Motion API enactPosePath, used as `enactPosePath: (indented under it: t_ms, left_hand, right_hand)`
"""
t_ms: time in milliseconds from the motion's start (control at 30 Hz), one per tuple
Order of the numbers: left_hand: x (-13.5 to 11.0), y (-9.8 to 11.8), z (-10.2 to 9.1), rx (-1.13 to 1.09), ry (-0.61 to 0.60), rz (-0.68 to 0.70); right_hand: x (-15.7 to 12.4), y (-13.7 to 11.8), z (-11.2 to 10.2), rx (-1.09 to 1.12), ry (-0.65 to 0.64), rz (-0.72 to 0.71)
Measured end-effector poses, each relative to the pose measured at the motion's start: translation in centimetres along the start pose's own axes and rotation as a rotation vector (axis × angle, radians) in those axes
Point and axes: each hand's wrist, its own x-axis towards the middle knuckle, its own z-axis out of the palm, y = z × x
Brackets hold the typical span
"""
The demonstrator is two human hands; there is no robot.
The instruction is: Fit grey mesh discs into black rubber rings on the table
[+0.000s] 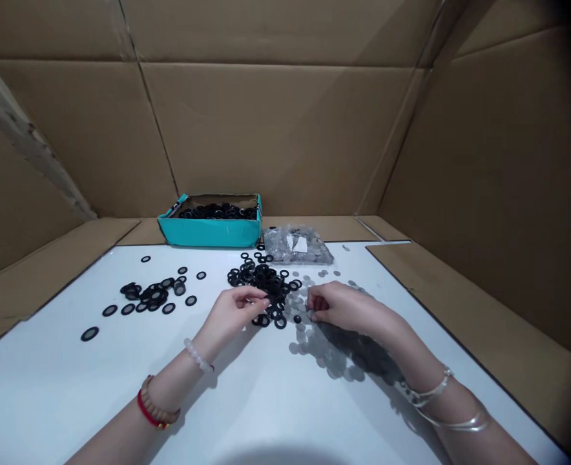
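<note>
Although both hands are in plain view, what they hold is hard to make out. The left hand has its fingers drawn together over the near edge of a heap of black rubber rings, with a small pale glint between them that is too small to identify. The right hand is curled downward just beside it, its fingertips among thin silvery discs, and they hide whether one is gripped. The hands are apart but close, and neither can be said to be clamped on anything. The discs spread out under the right forearm, where shadow makes them hard to count or separate. More black rubber rings lie in a loose cluster to the left, well apart from the heap. Both sets of loose pieces rest on a white board with a glossy surface. Past its far edge stand a teal box, filled with more black rings, and a clear plastic bag of silvery discs, the two just beside each other. Folded brown cardboard forms the walls and floor around the board. A beaded bracelet and a red cord circle the left wrist, and thin silver bangles circle the right arm.
</note>
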Motion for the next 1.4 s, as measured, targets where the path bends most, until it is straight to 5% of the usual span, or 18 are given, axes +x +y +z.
enactPosePath:
  t_ms: [667,967,1167,1400]
  left_hand:
    - [0.0,-0.4,0.3,-0.021,-0.034,0.018]
    - [0.2,-0.7,0.3,-0.130,0.034,0.078]
    - [0.0,-0.5,0.6,-0.186,0.007,0.109]
    - [-0.2,-0.2,0.8,-0.293,0.024,0.046]
  right_hand:
    - [0.0,0.1,-1.2,0.120,0.054,-0.051]
    - [0.2,-4.2,1.4,0.650,0.129,-0.279]
    - [1.2,-4.4,3.0,0.753,0.299,-0.221]
    - [1.4,-4.3,3.1,0.891,0.232,-0.137]
